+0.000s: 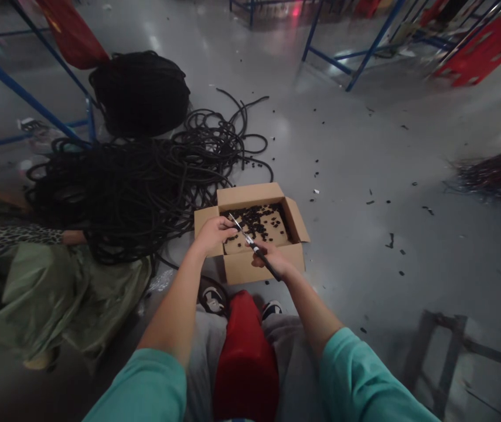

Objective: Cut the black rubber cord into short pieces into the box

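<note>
My right hand (pixel 270 259) is closed around a cutting tool (pixel 259 253) with a slim silver blade and a long black handle. The blade points up and left, its tip close to the fingers of my left hand (pixel 215 233). Those left fingers are pinched together over the box's left side; a dark bit shows at the fingertips, too small to make out. Below both hands sits an open cardboard box (pixel 256 265), flaps folded out, with many short black pieces (pixel 254 221) scattered over its bottom.
Loose black cord (pixel 145 181) lies heaped left of the box, in front of a large black coil (pixel 140 94). A co-worker's hand (pixel 73 237) touches the heap. Black scraps dot the floor (pixel 347 176). Blue frames (pixel 330 61) stand behind; a dark bundle (pixel 500 176) lies right.
</note>
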A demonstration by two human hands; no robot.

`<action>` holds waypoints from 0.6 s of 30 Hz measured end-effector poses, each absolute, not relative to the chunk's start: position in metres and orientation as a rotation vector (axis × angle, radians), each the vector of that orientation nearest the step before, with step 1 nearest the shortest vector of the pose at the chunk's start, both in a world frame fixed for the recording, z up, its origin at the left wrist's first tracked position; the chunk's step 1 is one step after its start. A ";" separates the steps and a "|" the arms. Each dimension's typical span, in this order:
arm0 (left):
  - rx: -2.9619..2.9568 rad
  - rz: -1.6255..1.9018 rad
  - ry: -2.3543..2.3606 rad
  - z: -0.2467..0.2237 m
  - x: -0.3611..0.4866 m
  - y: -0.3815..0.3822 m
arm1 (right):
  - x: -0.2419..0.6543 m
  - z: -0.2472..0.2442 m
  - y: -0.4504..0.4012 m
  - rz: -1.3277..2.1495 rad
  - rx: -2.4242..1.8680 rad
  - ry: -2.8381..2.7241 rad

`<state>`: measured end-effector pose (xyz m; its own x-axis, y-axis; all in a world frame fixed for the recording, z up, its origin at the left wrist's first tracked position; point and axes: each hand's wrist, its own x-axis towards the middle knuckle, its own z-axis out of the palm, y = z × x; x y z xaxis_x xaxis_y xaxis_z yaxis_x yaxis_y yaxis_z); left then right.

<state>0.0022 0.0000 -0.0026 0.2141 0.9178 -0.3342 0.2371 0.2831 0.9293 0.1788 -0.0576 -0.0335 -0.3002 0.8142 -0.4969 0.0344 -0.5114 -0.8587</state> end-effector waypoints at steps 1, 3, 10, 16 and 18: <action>1.219 0.670 1.285 -0.002 0.001 0.000 | 0.179 -0.033 -0.058 1.872 -1.381 -1.101; 1.202 0.630 1.259 -0.001 0.001 -0.001 | 0.179 -0.032 -0.058 1.894 -1.354 -1.122; 1.181 0.564 1.261 0.000 -0.001 0.000 | 0.177 -0.030 -0.060 1.878 -1.359 -1.120; 1.205 0.581 1.273 0.003 -0.006 0.001 | 0.171 -0.033 -0.062 1.809 -1.371 -1.141; 1.211 0.588 1.277 0.003 -0.007 0.001 | 0.170 -0.034 -0.062 1.783 -1.404 -1.163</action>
<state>-0.0066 0.0006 0.0032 0.2649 0.8794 -0.3955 0.2716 0.3255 0.9057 0.1698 -0.0620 -0.0335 -0.2752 0.8493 -0.4505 0.0696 -0.4498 -0.8904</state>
